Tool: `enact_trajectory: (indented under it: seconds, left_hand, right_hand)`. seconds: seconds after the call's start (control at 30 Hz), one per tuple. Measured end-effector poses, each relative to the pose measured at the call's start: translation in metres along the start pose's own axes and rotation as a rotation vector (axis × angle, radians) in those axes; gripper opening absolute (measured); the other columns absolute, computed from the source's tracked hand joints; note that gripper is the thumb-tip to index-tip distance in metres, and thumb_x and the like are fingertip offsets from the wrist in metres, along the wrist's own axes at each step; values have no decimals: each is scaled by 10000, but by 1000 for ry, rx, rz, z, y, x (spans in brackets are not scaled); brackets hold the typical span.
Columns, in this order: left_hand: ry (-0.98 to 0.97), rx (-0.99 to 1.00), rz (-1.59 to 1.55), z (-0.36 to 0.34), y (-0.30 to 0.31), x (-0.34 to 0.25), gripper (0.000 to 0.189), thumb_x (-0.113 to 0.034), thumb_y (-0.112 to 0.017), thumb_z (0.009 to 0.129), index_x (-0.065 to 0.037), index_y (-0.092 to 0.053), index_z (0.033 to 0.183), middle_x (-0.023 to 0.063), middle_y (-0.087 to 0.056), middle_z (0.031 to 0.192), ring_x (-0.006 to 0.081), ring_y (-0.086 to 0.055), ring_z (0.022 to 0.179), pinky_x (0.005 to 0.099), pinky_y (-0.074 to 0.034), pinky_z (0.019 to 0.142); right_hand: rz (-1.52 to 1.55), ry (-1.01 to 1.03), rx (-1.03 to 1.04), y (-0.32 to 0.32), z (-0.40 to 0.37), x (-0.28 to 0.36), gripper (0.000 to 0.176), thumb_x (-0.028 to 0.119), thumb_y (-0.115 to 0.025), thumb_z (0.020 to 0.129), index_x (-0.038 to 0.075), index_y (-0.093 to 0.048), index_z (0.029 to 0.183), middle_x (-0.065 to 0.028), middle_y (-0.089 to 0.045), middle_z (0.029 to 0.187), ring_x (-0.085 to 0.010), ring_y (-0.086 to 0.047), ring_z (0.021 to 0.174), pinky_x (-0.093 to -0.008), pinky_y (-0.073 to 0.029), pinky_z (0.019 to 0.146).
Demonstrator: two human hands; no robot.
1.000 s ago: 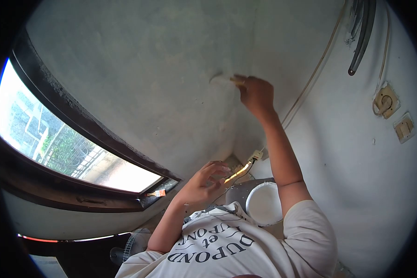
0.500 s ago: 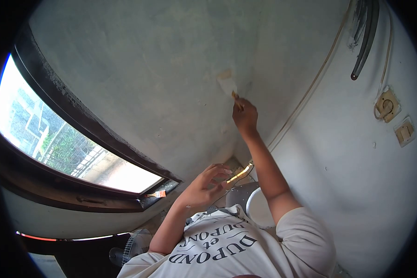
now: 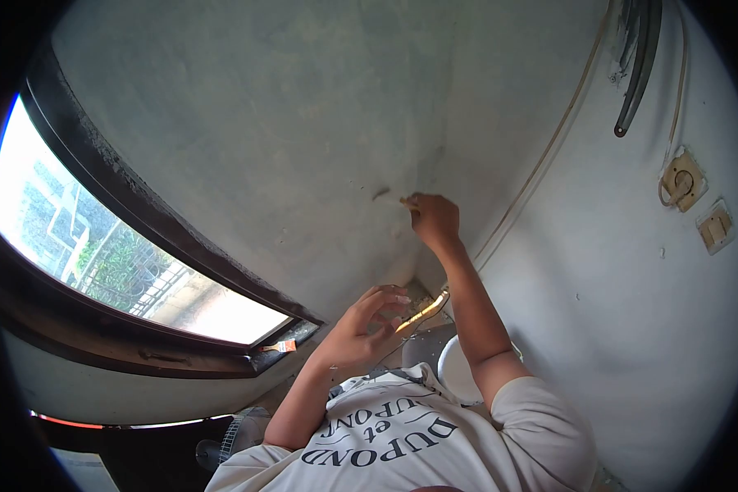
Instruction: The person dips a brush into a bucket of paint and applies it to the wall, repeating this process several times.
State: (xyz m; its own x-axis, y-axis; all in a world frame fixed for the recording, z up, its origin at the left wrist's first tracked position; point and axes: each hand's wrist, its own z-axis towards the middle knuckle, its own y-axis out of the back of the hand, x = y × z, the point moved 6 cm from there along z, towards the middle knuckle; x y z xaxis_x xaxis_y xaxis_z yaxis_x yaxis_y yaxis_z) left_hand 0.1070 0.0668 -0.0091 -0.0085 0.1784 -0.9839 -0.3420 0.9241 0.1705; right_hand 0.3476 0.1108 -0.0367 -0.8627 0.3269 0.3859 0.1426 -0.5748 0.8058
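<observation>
My right hand [image 3: 435,220] is closed around the short yellowish handle of a putty knife [image 3: 406,202], held up against the grey-green wall [image 3: 303,123]. Its blade is seen nearly edge-on and is hard to make out, beside a small dark mark on the wall. My left hand [image 3: 367,326] hovers in front of my chest with bent fingers spread apart and nothing visible in it. Below the hands, a white round bucket [image 3: 459,373] is partly covered by my right arm.
On the left is a dark-framed window [image 3: 164,246], with a paintbrush [image 3: 280,347] lying on its sill. A fan [image 3: 242,430] stands at lower left. Cables [image 3: 549,156], a socket [image 3: 684,182] and a switch [image 3: 716,227] are on the white right wall.
My right hand has moved down the wall with the putty knife, and the blade has turned from flat-on to nearly edge-on. My left hand has stayed almost still.
</observation>
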Motion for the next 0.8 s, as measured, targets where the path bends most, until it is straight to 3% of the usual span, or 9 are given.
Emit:
enact_trajectory:
  seconds: [0.13,0.27,0.4,0.47,0.57,0.6,0.73,0.8]
  left_hand:
    - [-42,-17,8,4,6,-24,390,-43,-576,929,-7,-508,1312,136,-493,1368,251,-570,1225,371,-484,972]
    - [-85,-70,62,11,21,-49,412,-34,-576,920,-3,-503,1324,139,-491,1372,254,-570,1224,368,-486,963]
    - [-209,-85,144,18,33,-75,378,-28,-575,917,-10,-539,1292,145,-490,1379,259,-571,1222,368,-494,949]
    - [-237,-97,140,23,35,-91,360,-30,-577,918,-14,-552,1276,148,-490,1382,262,-571,1221,368,-496,946]
    - [-314,-101,159,31,42,-108,336,-42,-580,920,-22,-568,1256,155,-490,1386,265,-572,1219,369,-498,940]
    - [-365,-95,176,32,43,-114,331,-51,-583,923,-25,-571,1252,158,-491,1388,266,-573,1218,369,-498,937]
    - [-402,-109,166,31,48,-133,327,-69,-588,922,-33,-577,1246,166,-492,1390,269,-572,1219,372,-498,934]
    - [-413,-122,160,30,51,-137,322,-77,-592,921,-40,-580,1240,171,-491,1390,269,-568,1220,373,-495,932]
  right_hand:
    - [-52,83,-91,88,57,57,222,33,-660,742,172,-752,888,-66,-718,862,-262,-683,830,-384,-526,717]
    - [-15,46,-220,171,100,86,254,111,-737,737,224,-772,961,-43,-717,842,-224,-685,828,-348,-532,735]
    - [-65,130,-280,214,131,103,311,146,-781,720,233,-768,1018,-28,-710,830,-198,-681,805,-336,-535,743]
    - [-96,162,-246,229,138,113,371,67,-729,693,203,-753,1037,-36,-729,938,-220,-694,880,-336,-543,780]
    - [-109,152,-259,254,140,122,390,81,-730,710,217,-751,1074,-37,-731,953,-220,-695,896,-337,-548,791]
    - [-61,168,-362,258,139,119,364,110,-737,736,227,-752,1081,-37,-732,921,-226,-699,874,-343,-551,767]
    - [64,107,-457,272,132,116,306,127,-728,775,180,-751,1076,-54,-730,877,-236,-701,849,-344,-550,740]
    - [400,193,-752,264,130,109,241,120,-700,822,121,-745,1059,-89,-719,834,-269,-696,804,-378,-547,700]
